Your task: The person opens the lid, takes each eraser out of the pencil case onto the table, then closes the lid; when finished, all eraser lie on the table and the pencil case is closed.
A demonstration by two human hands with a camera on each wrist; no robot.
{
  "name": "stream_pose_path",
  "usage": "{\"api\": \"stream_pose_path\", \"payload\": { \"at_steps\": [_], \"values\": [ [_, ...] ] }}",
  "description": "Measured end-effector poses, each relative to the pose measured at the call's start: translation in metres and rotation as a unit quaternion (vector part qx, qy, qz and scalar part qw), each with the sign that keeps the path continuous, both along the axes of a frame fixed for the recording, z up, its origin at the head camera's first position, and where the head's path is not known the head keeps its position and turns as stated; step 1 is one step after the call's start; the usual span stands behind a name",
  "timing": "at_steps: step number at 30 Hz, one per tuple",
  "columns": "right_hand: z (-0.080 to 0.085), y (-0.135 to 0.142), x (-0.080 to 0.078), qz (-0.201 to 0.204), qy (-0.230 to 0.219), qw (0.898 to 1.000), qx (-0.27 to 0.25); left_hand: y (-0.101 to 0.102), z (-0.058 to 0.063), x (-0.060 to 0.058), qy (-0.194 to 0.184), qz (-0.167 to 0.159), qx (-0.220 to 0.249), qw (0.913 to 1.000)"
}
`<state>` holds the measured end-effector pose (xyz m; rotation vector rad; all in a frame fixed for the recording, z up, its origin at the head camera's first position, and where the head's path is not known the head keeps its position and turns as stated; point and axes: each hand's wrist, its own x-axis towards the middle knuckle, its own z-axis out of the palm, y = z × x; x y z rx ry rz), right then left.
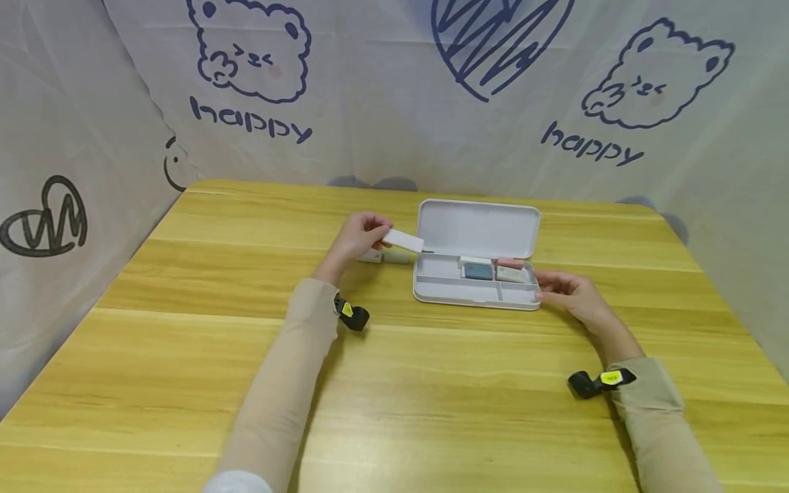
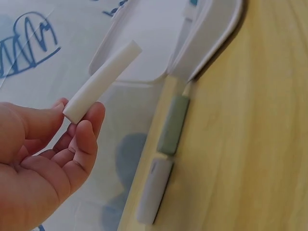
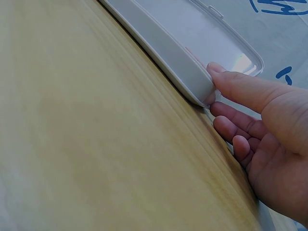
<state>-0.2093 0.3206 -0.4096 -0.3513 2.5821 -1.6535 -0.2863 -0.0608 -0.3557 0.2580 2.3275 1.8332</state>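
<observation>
A slim white stick [image 1: 403,240] is in the air at the left end of an open white case [image 1: 462,302], pinched at one end between the thumb and fingers of the left hand [image 1: 359,236]. The single case lies on the counter [image 1: 431,383] with its lid [image 1: 477,228] raised at the back. Dividers part its tray into one long compartment behind and two in front, the left one longer than the right. Four small pieces show in the rear compartment, toward its right: one blue-grey block [image 1: 478,272], one cream block [image 1: 510,274], one white piece [image 1: 474,260] and one pink piece [image 1: 510,263]. The right hand [image 1: 570,294] grips the case's right end, thumb on the rim. Two more blocks, one green block [image 2: 174,125] and one pale block [image 2: 155,190], lie end to end on the counter left of the case, the green nearer it. Behind hangs a white cloth [image 1: 370,157] with two bear drawings, each above the word "happy".
</observation>
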Motion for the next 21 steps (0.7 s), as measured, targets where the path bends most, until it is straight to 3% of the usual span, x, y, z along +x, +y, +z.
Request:
{"api": "stream_pose_path", "payload": {
  "at_steps": [8,21],
  "values": [
    [0.000,0.000,0.001,0.000,0.003,1.000,-0.014,-0.022,0.003,-0.004,0.006,0.009,0.010,0.9999],
    [-0.002,0.002,-0.001,-0.010,-0.001,1.000,0.018,-0.060,-0.002,-0.008,-0.020,0.051,0.040,0.9977]
  ]
}}
